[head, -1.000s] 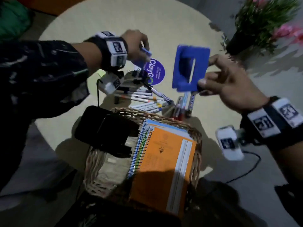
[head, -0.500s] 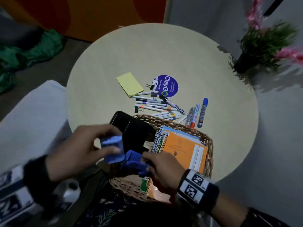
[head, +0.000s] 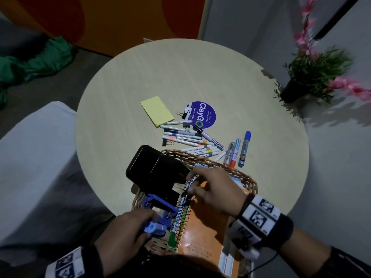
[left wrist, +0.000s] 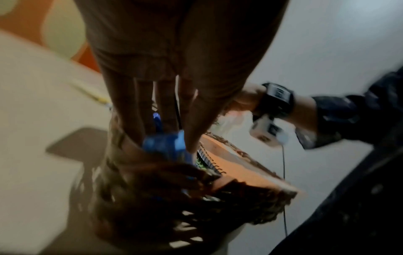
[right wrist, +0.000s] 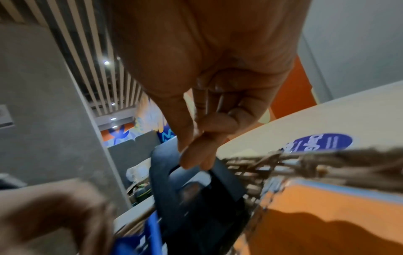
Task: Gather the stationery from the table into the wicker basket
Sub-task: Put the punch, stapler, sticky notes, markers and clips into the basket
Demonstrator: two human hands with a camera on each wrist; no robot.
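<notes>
The wicker basket [head: 230, 167] stands at the table's near edge. It holds an orange spiral notebook [head: 202, 233], a black case [head: 154, 169] and a blue hole punch [head: 158, 203]. My left hand [head: 148, 223] pinches a small blue item [head: 154, 227] just over the basket's near left corner; the left wrist view shows that blue item [left wrist: 165, 143] between thumb and fingers. My right hand [head: 192, 187] hovers over the notebook's spiral, fingers loosely bent and holding nothing. In the right wrist view its fingertips [right wrist: 196, 160] touch the black case [right wrist: 196, 189].
Beyond the basket the round table [head: 124, 137] carries several thin markers [head: 186, 135], three thick markers [head: 236, 151], a yellow sticky pad [head: 156, 111], binder clips [head: 183, 115] and a purple round sticker [head: 202, 115]. A potted plant [head: 313, 77] stands right, a white seat [head: 34, 167] left.
My right hand let go of the blue hole punch in the basket and moved up to the notebook's spiral. My left hand brought the small blue item over the basket's near corner.
</notes>
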